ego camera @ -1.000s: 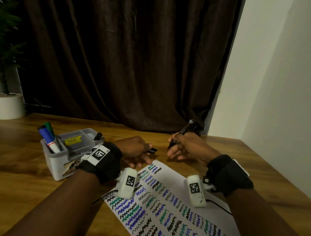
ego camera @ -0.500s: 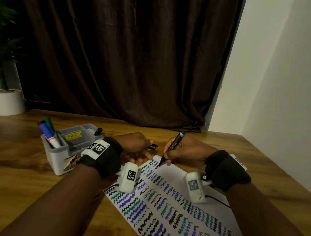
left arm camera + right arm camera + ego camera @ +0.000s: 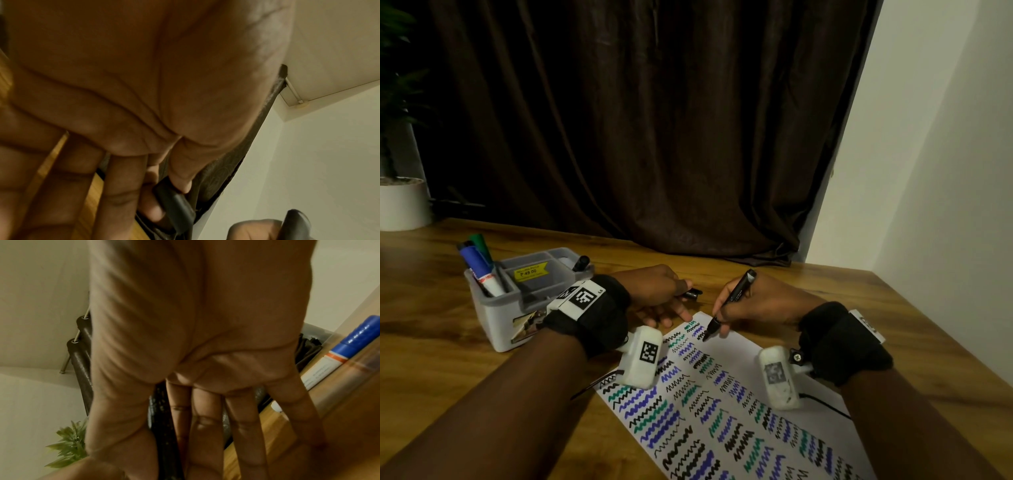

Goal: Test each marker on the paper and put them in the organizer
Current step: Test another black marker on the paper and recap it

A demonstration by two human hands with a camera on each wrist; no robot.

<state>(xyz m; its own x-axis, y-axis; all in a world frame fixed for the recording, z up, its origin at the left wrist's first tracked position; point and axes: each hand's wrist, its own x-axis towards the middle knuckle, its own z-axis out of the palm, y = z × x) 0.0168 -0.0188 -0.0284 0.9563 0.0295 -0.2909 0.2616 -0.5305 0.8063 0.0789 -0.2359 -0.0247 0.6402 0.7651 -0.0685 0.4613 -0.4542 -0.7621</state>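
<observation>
My right hand (image 3: 743, 308) grips an uncapped black marker (image 3: 732, 297) like a pen, its tip touching the top of the white paper (image 3: 743, 346) beside rows of black, blue and green squiggles. My left hand (image 3: 664, 294) rests at the paper's top left corner and pinches the marker's black cap (image 3: 692, 294) between thumb and forefinger; the left wrist view shows the cap (image 3: 174, 203) under the thumb. The grey organizer (image 3: 493, 315) stands left of my left wrist. A blue marker (image 3: 477, 265), a green one (image 3: 482, 245) and a black one (image 3: 581, 263) stand in it.
The wooden table (image 3: 431, 325) runs back to a dark brown curtain (image 3: 637, 120). A white wall (image 3: 928, 171) closes the right side. A white plant pot (image 3: 402, 204) stands at the far left. A thin black cable (image 3: 825, 404) lies over the paper's right edge.
My right hand turned the marker from pointing up and away to writing position and lowered its tip onto the paper. The left hand kept the cap and barely moved.
</observation>
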